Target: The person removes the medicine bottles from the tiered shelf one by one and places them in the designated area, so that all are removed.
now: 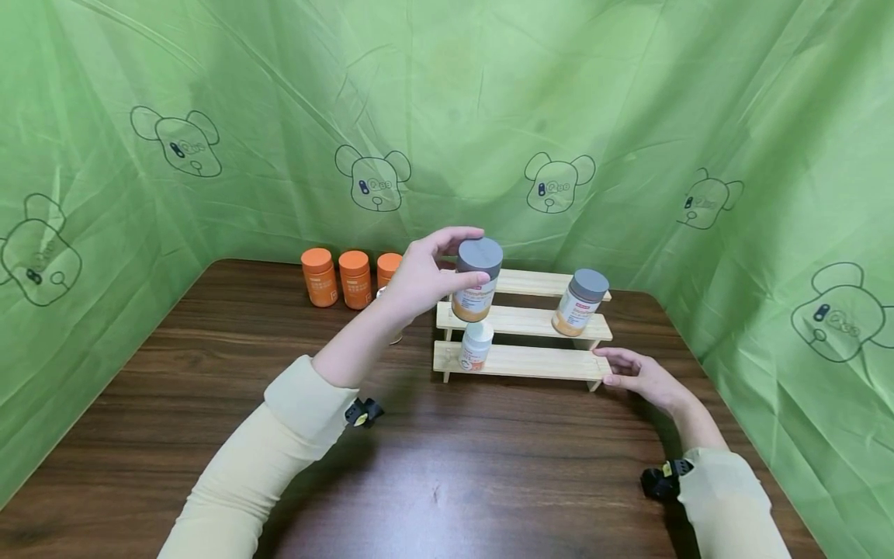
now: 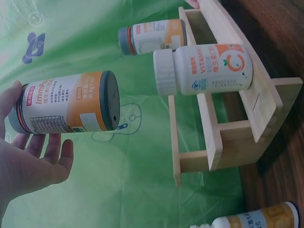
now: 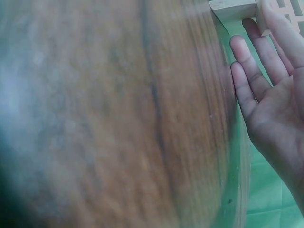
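Right, the stepped wooden rack point(image 1: 524, 361) sits mid-table w/ right hand point(image 1: 639, 376) flat and relaxed at its lower right end. Left hand point(image 1: 419, 276) pinches the grey-lid bottle point(image 1: 476, 279) by its cap end, above the middle step. Prob light, rigid plastic, smooth label; grip the sides near the lid.

A right hand point(image 3: 278, 102) is seen at the right edge, palm shown, fingers point(image 3: 247, 66) straight and together. The fingertips are laid against a pale wooden rack point(image 3: 232, 8) at the top. A blurred brown table point(image 3: 118, 118) fills the left.
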The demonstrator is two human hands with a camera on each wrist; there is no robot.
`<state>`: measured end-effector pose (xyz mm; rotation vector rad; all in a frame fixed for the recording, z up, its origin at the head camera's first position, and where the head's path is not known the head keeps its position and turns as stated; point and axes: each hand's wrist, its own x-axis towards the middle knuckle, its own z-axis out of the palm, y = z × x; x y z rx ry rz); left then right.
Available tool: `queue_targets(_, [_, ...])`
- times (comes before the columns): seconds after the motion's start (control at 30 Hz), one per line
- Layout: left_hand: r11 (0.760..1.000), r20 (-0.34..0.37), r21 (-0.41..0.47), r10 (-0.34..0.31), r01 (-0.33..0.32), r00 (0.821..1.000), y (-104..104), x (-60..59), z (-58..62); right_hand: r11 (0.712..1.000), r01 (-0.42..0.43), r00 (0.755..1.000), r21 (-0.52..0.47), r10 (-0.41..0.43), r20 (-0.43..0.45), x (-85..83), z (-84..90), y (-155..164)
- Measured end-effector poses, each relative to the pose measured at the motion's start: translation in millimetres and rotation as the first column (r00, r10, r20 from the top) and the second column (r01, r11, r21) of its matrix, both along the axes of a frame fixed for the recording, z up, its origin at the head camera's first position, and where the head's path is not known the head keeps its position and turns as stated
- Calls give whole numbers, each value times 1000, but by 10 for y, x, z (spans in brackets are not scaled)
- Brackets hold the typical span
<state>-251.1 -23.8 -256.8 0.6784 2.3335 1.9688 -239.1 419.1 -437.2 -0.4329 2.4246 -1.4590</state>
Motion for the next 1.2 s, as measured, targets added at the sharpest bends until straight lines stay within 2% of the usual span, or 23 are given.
queue_targets(0.2, [1000,2,16,-3,3,1000,-141,49,26,1000,1,1000,11,-1,1,11,17,1])
queue_targets(0.47, [1000,-61,25,8,-7,998,-334,96,17,1000,-2,1000,-2,2,3,17,34,-10])
queue_targets(0.67, [998,-72,61,28,-23,997,-481,114,-7,1000,-8,1000,-15,8,3,12,18,-4])
queue_targets(1.03, [991,-108,95,102,-91,989,-759,148,-164,1000,-2,1000,12,2,0,-2,6,25])
queue_targets(1.2, [988,-96,91,134,-126,986,-876,165,-234,1000,0,1000,16,0,4,-2,-1,25])
